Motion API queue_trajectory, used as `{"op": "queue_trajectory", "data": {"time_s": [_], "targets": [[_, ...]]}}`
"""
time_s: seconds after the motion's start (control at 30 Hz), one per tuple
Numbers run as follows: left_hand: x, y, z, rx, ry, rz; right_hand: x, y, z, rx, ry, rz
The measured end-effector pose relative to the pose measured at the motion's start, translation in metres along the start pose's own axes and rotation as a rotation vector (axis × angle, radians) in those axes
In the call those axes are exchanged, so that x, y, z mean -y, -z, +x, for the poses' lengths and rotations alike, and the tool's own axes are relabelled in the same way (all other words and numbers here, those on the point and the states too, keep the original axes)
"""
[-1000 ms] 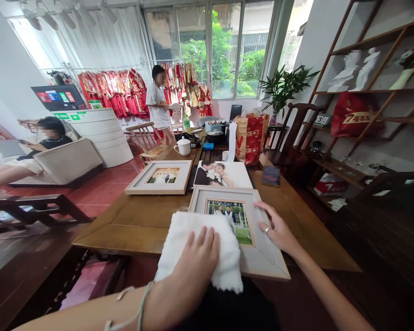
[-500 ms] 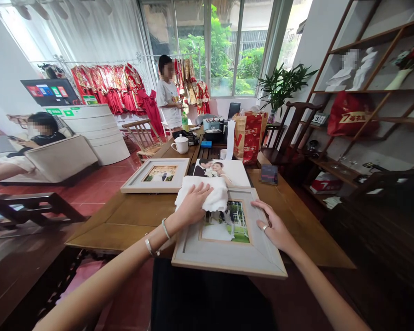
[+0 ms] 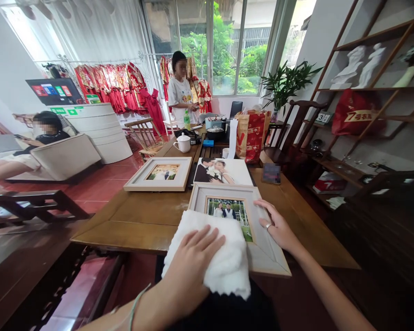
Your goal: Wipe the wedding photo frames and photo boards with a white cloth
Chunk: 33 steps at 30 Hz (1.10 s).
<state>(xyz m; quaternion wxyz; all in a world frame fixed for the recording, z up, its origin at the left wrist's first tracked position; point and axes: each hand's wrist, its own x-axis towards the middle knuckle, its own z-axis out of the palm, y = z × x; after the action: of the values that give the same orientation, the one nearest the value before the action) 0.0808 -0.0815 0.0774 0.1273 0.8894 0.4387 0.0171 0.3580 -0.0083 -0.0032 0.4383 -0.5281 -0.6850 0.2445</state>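
Pale grey wooden picture frame [image 3: 262, 250] with a wedding photo lies flat at the near edge of the brown wooden table [image 3: 141, 223], its near corner overhanging. Left hand [image 3: 189, 266] rests palm down, fingers slightly spread, on a folded white fluffy cloth [image 3: 227, 264] covering the frame's near left part. Right hand [image 3: 278, 227], wearing a ring, presses flat with fingers together on the frame's right border. Beyond lie a second framed photo [image 3: 160, 174] and an unframed wedding print [image 3: 224, 171].
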Motion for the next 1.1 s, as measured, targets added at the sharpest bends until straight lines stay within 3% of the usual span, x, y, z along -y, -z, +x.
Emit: {"op": "queue_trajectory", "data": {"time_s": [0.1, 0.3, 0.47, 0.6, 0.83, 0.93, 1.0, 1.1], "targets": [[0.020, 0.002, 0.026, -0.118, -0.017, 0.006, -0.001, 0.000, 0.000, -0.001, 0.014, -0.015], [0.058, 0.014, 0.090, -0.183, -0.033, 0.141, -0.004, 0.000, 0.000, 0.025, 0.024, -0.019], [0.068, 0.015, 0.121, -0.251, 0.018, 0.170, -0.006, -0.002, 0.000, 0.034, 0.024, -0.012], [0.050, 0.007, 0.102, -0.152, 0.014, 0.170, -0.004, -0.004, 0.000, 0.013, 0.010, -0.011], [0.002, 0.008, 0.006, 0.130, -0.028, 0.083, -0.002, -0.004, 0.002, 0.007, -0.013, -0.014], [-0.007, 0.008, -0.019, 0.261, 0.015, 0.049, -0.002, -0.004, 0.002, 0.014, -0.017, -0.009], [-0.008, 0.007, -0.023, 0.260, 0.021, 0.046, -0.002, -0.004, 0.002, 0.019, -0.011, -0.006], [-0.003, 0.002, -0.013, 0.133, 0.010, 0.051, -0.002, -0.005, 0.001, 0.023, 0.002, 0.002]]}}
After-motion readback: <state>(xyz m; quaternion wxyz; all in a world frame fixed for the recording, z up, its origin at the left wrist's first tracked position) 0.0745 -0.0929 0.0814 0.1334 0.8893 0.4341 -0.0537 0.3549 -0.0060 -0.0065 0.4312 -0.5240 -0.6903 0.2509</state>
